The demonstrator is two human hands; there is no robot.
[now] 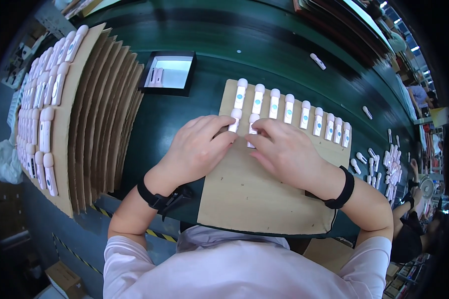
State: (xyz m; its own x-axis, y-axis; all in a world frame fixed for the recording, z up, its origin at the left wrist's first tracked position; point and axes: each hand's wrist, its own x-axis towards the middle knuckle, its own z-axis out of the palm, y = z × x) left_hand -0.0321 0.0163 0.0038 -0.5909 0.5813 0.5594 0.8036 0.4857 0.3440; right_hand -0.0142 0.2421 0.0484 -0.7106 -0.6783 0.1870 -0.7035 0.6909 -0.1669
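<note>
A brown cardboard sheet (249,204) lies in front of me on the green table. Along its far edge runs a row of small pale pink wand massagers (274,103), round heads pointing away from me. Below the row's left end, my left hand (199,145) pinches a wand massager (236,114) by its lower body, thumb and forefinger on either side. Just right of it, the fingers of my right hand (289,152) close on another wand massager (254,118). Both pieces rest on or very near the cardboard; their bodies are partly hidden by my fingers.
At left stands a tall stack of cardboard sheets (97,114), its top sheet covered with wand massagers. A black open box (191,74) with a pale interior sits behind. Loose massagers (391,167) are heaped at right, and one (318,61) lies at the back. Another person's arm (415,172) shows far right.
</note>
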